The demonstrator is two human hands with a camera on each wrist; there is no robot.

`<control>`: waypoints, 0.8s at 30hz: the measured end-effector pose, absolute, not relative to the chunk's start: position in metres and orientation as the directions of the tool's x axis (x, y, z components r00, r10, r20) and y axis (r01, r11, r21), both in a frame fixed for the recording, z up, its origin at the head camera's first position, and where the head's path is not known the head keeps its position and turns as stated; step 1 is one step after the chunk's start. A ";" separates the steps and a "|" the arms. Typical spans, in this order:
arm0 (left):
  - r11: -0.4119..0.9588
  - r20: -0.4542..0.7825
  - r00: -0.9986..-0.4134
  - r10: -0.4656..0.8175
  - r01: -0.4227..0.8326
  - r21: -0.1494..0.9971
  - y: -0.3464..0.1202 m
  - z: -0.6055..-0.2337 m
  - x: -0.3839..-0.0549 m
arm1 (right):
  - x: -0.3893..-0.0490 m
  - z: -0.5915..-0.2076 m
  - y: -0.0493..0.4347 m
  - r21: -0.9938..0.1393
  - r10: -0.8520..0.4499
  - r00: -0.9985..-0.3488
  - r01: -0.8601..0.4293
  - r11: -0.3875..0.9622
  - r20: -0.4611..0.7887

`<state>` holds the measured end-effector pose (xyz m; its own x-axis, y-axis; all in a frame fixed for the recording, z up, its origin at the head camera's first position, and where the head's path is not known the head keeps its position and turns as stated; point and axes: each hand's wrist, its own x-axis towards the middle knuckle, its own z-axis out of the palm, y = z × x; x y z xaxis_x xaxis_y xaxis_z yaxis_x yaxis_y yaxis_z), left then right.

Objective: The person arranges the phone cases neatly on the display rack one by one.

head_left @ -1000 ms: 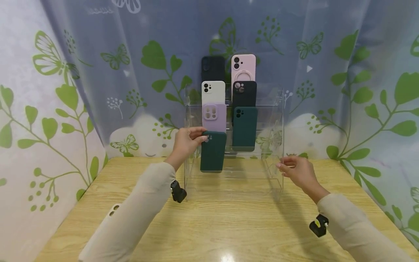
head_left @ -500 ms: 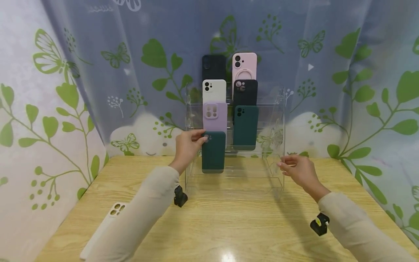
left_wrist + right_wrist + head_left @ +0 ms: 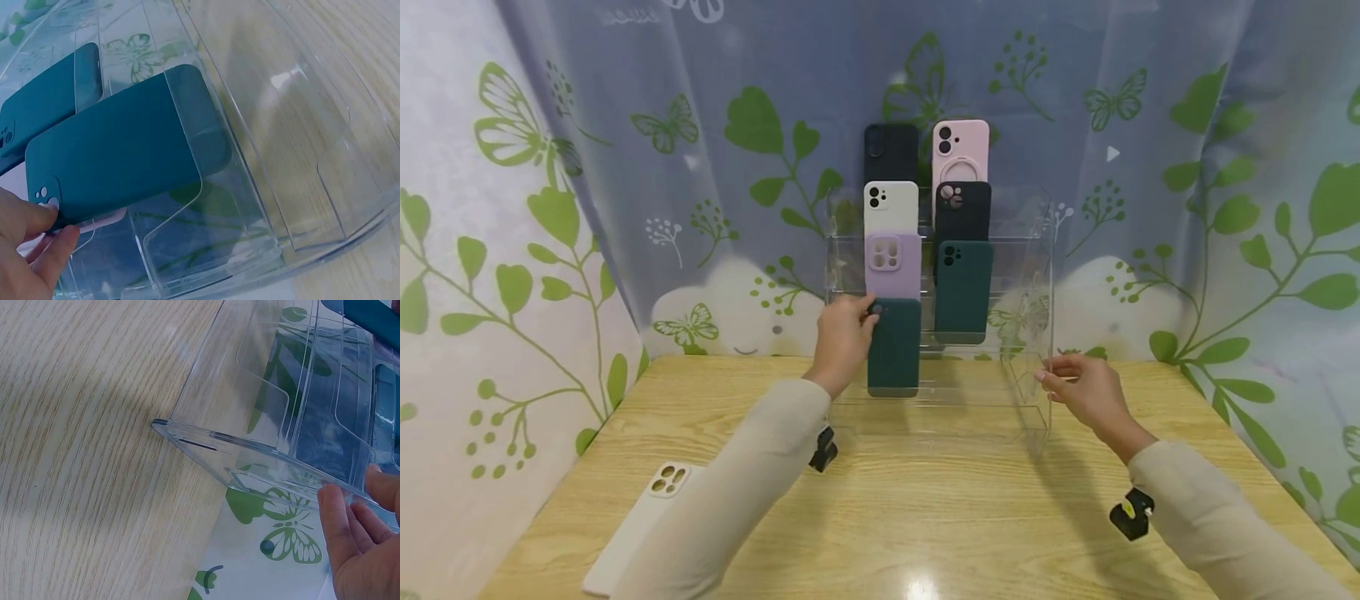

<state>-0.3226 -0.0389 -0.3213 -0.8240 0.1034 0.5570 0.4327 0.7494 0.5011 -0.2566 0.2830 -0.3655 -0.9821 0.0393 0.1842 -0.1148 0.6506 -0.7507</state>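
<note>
My left hand (image 3: 844, 340) pinches the upper left corner of a dark green phone case (image 3: 895, 350), beside its camera cut-out. The lower end of that case (image 3: 119, 150) sits behind the clear lip of a tier on a transparent acrylic display stand (image 3: 1033, 392). With thumb and fingers on either side, my right hand (image 3: 1086, 396) grips the stand's right side panel (image 3: 300, 464). Directly behind the held case stands a lilac case (image 3: 898, 271), its lower part hidden. A second green case (image 3: 962, 292) leans one tier higher, to the right.
Higher tiers carry a white case (image 3: 891, 208), a black case (image 3: 891, 150), a pink case with a ring (image 3: 961, 150) and another black case (image 3: 966, 212). A white phone case (image 3: 632, 533) lies on the wooden table (image 3: 865, 525), partly under my left sleeve. A patterned curtain hangs behind.
My left hand and the green case it pinches have shifted slightly right, lining up under the lilac case. More of the white case on the table shows. My right hand stays put.
</note>
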 end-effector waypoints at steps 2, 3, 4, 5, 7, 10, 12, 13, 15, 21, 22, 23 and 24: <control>0.758 0.559 -0.822 0.104 0.430 0.491 -0.038 -0.321 -0.321 | -0.256 -0.365 0.283 -0.754 0.040 -0.982 -0.113 0.647 0.182; 0.761 0.560 -0.822 0.103 0.428 0.488 -0.038 -0.321 -0.321 | -0.256 -0.365 0.283 -0.754 0.040 -0.982 -0.114 0.647 0.183; 0.762 0.563 -0.820 0.102 0.428 0.486 -0.038 -0.321 -0.321 | -0.256 -0.365 0.282 -0.752 0.039 -0.982 -0.115 0.649 0.184; 0.763 0.565 -0.819 0.100 0.428 0.485 -0.038 -0.320 -0.321 | -0.256 -0.365 0.282 -0.751 0.039 -0.982 -0.116 0.649 0.185; 0.761 0.566 -0.819 0.095 0.427 0.489 -0.038 -0.320 -0.321 | -0.256 -0.365 0.282 -0.750 0.039 -0.981 -0.117 0.651 0.188; 0.752 0.559 -0.825 0.083 0.420 0.508 -0.039 -0.319 -0.322 | -0.256 -0.365 0.282 -0.747 0.042 -0.981 -0.116 0.654 0.188; 0.741 0.547 -0.834 0.072 0.412 0.531 -0.039 -0.319 -0.322 | -0.256 -0.365 0.282 -0.747 0.044 -0.982 -0.113 0.655 0.186; 0.734 0.541 -0.838 0.067 0.409 0.542 -0.040 -0.319 -0.322 | -0.256 -0.365 0.282 -0.747 0.044 -0.982 -0.112 0.656 0.185; 0.713 0.533 -0.844 0.059 0.410 0.569 -0.041 -0.319 -0.321 | -0.256 -0.365 0.282 -0.748 0.045 -0.982 -0.108 0.654 0.181; 0.613 0.529 -0.848 0.031 0.434 0.660 -0.054 -0.313 -0.311 | -0.257 -0.366 0.282 -0.749 0.044 -0.982 -0.110 0.653 0.183; 0.606 0.526 -0.850 0.028 0.433 0.668 -0.059 -0.312 -0.308 | -0.257 -0.366 0.282 -0.747 0.043 -0.982 -0.112 0.655 0.185; 0.604 0.521 -0.853 0.024 0.428 0.673 -0.064 -0.311 -0.306 | -0.257 -0.366 0.282 -0.746 0.042 -0.981 -0.115 0.656 0.187; 0.601 0.515 -0.857 0.023 0.423 0.678 -0.070 -0.311 -0.304 | -0.257 -0.366 0.283 -0.745 0.041 -0.981 -0.117 0.657 0.190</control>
<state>-0.3040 -0.0702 -0.3113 -0.8568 0.0226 0.5151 0.4233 0.6013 0.6777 -0.2567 0.2827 -0.3664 -0.9809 0.0408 0.1900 -0.1169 0.6572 -0.7446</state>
